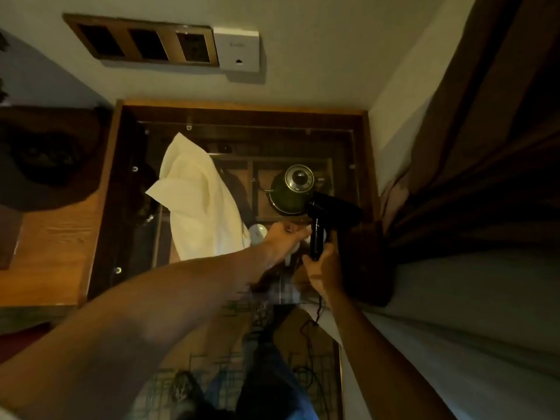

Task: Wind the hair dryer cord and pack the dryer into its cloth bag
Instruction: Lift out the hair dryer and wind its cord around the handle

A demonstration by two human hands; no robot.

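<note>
Dryer: black hair dryer (328,212) upright in my right hand (322,269), gripped by the handle, nozzle toward 2 o'clock, at the counter's (53,253) 4 o'clock corner
Cord: cord (316,316) hangs loose toward 6 o'clock, not wound
Left hand: my left hand (280,241) curled at the handle; contents cannot tell
Bag: white cloth bag (197,195) at 9 o'clock, still unfilled
Progress: early, winding and packing remain

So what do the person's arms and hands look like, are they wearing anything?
Both forearms are bare, with no sleeves in sight. The left hand and right hand wear no gloves. No watch, ring or bracelet shows, though the light is dim and the picture is a bit blurry.
</note>
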